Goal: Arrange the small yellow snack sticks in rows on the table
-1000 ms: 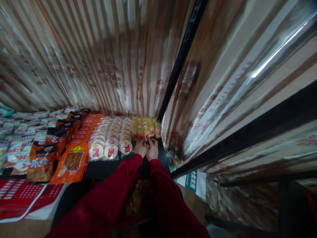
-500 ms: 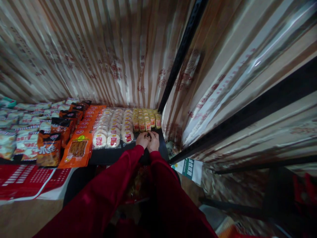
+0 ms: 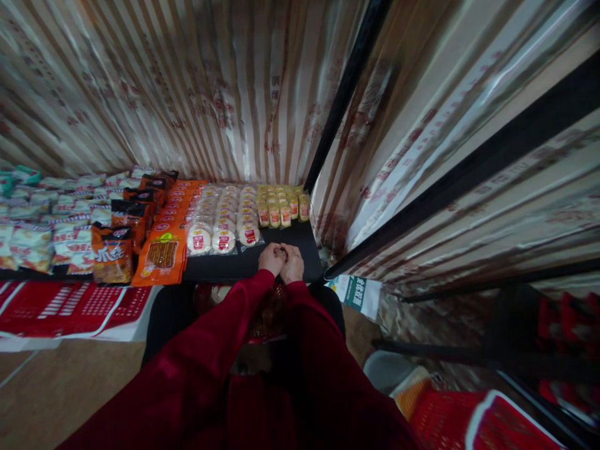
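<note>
My left hand [image 3: 270, 258] and my right hand [image 3: 292, 263] are pressed together above the front edge of a black shelf [image 3: 225, 267]. Fingers on both are curled inward and meet; anything between them is too dark and small to name. Just behind them stand rows of small yellow-wrapped snack packs [image 3: 280, 214]. Left of those lie rows of round white crackers in clear wrappers [image 3: 224, 239]. Under my forearms, partly hidden, is a red and clear bag [image 3: 265, 325] with contents I cannot make out.
Orange stick-snack packets [image 3: 162, 255], orange-black snack bags [image 3: 112, 253] and white snack bags [image 3: 72, 244] fill the shelf leftward. Black posts [image 3: 344, 94] frame the corner, with striped plastic sheeting [image 3: 225, 87] behind. A red crate [image 3: 469, 419] sits at lower right.
The view has shifted, showing more floor and the red crate at lower right. My joined hands have drawn back slightly from the yellow packs toward the shelf's front edge.
</note>
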The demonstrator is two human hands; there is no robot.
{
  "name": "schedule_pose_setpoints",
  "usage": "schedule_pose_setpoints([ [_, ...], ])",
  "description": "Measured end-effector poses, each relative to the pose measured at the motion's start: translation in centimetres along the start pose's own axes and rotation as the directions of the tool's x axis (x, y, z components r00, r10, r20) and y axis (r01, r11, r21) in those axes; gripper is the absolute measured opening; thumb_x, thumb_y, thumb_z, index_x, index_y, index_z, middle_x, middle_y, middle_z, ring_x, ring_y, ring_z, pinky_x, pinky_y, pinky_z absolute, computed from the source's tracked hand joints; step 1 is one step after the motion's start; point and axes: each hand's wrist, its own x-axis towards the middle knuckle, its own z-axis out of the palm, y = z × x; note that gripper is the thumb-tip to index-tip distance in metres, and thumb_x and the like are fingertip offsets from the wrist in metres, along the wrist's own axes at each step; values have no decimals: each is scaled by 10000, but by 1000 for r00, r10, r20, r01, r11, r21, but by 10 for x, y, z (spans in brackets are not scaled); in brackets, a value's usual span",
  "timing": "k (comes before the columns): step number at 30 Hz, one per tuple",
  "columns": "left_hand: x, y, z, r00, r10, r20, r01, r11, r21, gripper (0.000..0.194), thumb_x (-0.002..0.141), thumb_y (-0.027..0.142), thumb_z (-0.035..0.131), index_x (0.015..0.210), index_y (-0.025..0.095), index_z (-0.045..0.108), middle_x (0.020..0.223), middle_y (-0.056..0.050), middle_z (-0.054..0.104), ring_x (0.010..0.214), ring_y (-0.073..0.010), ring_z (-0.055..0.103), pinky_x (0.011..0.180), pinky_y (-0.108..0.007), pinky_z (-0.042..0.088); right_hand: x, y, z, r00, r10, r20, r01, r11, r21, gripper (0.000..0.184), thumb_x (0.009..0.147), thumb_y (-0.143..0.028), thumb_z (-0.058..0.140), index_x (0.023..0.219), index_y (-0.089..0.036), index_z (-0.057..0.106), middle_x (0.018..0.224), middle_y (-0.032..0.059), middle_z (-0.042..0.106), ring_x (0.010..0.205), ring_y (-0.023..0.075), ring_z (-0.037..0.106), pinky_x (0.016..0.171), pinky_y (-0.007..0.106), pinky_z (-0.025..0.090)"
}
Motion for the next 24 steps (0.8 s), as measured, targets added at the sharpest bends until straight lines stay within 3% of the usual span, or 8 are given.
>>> schedule_pose_setpoints([
  [6,-30,-9,-11,999,37,8,-37,999,-28,223,759,116,477,937,162,605,893,-52,666,830,-137,598,790,-245,461,-32,-6,-2,1000,-15,18,15,1000,-12,356,820,-185,409,1111,-142,610,1051,103,560,939,182,542,837,286,448],
  [16,-63,-50,-19,984,177,-27,-179,981,-77,245,724,67,446,910,179,557,868,-28,636,797,-109,590,778,-218,464,-77,-13,10,993,-110,-39,112,992,53,365,811,-183,410,1120,-127,597,1057,126,551,976,195,535,872,319,444],
  [20,-79,-71,-32,991,133,0,-133,991,-30,190,754,118,453,899,209,537,803,5,625,754,-109,581,741,-215,456,-100,-14,19,985,-174,8,174,984,36,364,808,-142,369,1071,-142,621,1028,112,580,991,184,529,887,306,432],
  [24,-90,-107,-40,998,-19,67,11,994,113,142,784,145,448,814,205,573,797,-2,639,786,-129,582,772,-244,442,-121,-11,34,958,-199,206,208,978,-20,334,794,-107,368,956,-153,657,957,90,625,915,161,556,864,278,433],
])
